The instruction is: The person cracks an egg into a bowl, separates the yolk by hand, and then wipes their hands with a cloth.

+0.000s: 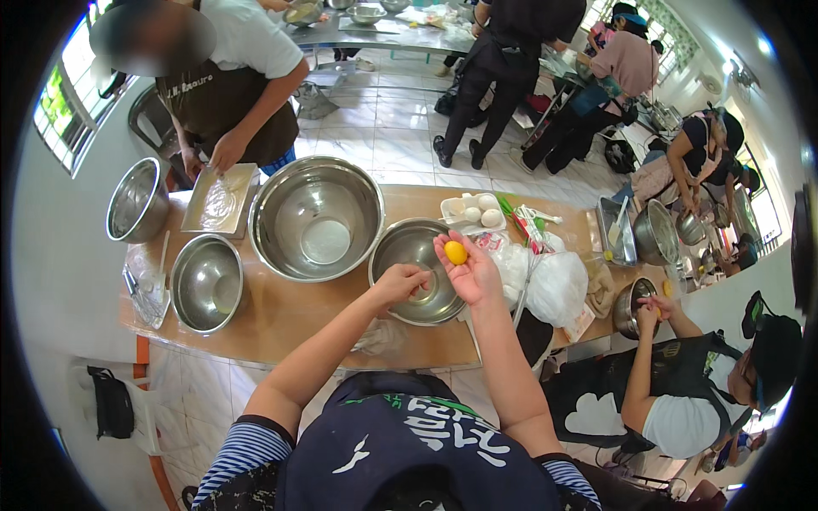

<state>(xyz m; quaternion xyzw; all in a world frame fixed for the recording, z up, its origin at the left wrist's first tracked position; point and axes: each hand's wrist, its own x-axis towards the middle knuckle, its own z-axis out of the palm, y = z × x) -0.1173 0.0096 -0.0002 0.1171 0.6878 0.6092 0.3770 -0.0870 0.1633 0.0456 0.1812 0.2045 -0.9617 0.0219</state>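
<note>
A whole yellow egg yolk (455, 253) rests in the cupped palm of my right hand (476, 278), above the right edge of a stainless steel mixing bowl (391, 252). My left hand (402, 283) is over the same bowl with its fingers curled in, and I see nothing between them. Some clear liquid seems to lie in the bowl's bottom, partly hidden by my hands. Just beyond the bowl, a white egg carton (452, 220) holds several white eggs (489, 211).
Left stand a larger steel bowl (268, 220), smaller bowls (192, 281), (137, 204) and a whisk (146, 303). Opposite, a person (243, 96) holds a rectangular pan (220, 198) of pale batter. Plastic bags (557, 290) lie right; another person (677, 389) works over a bowl (625, 313).
</note>
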